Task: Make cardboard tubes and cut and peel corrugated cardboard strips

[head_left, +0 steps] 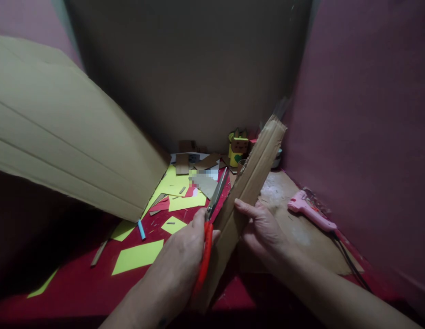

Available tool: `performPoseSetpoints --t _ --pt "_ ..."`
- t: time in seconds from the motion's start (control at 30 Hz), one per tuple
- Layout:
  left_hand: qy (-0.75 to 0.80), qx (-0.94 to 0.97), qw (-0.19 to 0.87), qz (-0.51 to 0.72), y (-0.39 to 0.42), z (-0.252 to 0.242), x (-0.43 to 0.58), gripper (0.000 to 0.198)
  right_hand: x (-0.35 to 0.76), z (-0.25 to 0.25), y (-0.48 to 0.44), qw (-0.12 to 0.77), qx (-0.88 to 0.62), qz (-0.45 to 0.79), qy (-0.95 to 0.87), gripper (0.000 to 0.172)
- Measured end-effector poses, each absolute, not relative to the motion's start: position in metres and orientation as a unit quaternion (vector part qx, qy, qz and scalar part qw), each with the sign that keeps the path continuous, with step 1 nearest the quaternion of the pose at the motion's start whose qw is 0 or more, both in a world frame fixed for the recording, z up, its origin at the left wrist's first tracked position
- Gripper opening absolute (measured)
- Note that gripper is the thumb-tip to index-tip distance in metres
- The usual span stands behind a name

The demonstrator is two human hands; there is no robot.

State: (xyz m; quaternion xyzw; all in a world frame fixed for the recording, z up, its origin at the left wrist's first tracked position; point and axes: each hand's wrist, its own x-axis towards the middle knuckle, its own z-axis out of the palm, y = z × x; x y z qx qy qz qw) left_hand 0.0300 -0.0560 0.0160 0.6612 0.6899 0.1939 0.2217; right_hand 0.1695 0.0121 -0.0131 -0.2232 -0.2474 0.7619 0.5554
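Your left hand (185,251) grips red-handled scissors (208,233); just beside it, your right hand (263,228) clasps a corrugated cardboard strip (247,187).

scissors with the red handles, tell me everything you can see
The scissors have orange-red, plastic-looking handles and silvery, metal-looking blades that appear closed or nearly so. The left hand grips the handles, partly hiding them. The tips point up and away from the person, leaning right. They are held alongside the cardboard strip, handles overlapping it in view; whether they touch is unclear.
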Motion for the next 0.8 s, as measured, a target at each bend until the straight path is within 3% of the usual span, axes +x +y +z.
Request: performPoseSetpoints --t 0.5,0.8 --pt "0.653 0.732 0.167 0.096 -0.053 0.023 0.03 0.035 0.166 -0.019 0.005 0.537 -0.175 0.784 -0.258 0.047" --pt "0.636 0.746 0.179 0.079 -0.054 0.028 0.03 0.03 0.166 -0.017 0.003 0.528 -0.164 0.796 -0.245 0.046"
